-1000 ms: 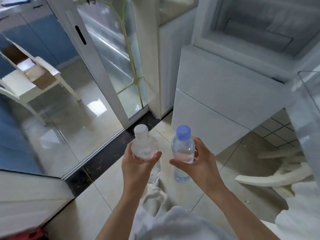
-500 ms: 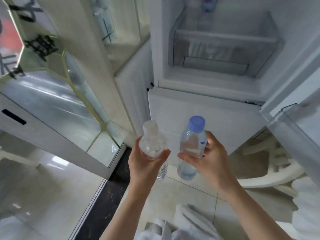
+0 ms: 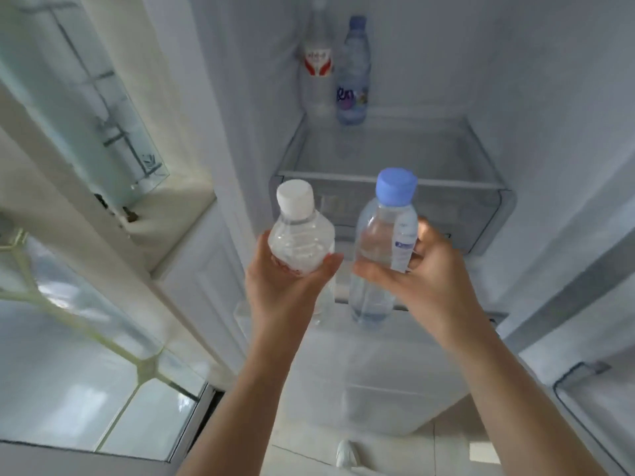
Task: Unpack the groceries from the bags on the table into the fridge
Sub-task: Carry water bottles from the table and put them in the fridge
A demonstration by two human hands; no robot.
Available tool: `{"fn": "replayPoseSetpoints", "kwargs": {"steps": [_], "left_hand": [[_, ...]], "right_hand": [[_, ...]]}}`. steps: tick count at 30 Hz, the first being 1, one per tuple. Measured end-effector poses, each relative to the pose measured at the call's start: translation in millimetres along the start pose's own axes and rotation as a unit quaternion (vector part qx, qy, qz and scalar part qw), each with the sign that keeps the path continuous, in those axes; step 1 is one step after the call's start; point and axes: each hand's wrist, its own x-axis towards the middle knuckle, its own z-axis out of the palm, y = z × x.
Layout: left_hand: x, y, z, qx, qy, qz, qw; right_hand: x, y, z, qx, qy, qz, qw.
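an open fridge (image 3: 536, 97) fills the view, its glass shelf (image 3: 388, 159) holding two upright bottles (image 3: 354, 73) at the back, just beside each other. in front of it, the right hand (image 3: 429, 276) is wrapped around a clear blue-capped bottle (image 3: 385, 242), and the left hand (image 3: 288, 286) is wrapped around a smaller white-capped bottle (image 3: 300, 238). both held bottles are upright, side by side, apart.
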Motion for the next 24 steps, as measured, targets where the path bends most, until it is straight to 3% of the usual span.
{"fn": "replayPoseSetpoints", "kwargs": {"steps": [13,24], "left_hand": [[140.3,71.7,77.3,-0.066,-0.024,0.122,0.990],[212.1,63.6,127.9,-0.099,-0.075,0.157,0.980]], "right_hand": [[146.4,-44.2,-15.5,-0.026,0.134,-0.115,0.984],[215.9,-37.6,-17.2,-0.027,0.187,-0.091,0.978]]}}
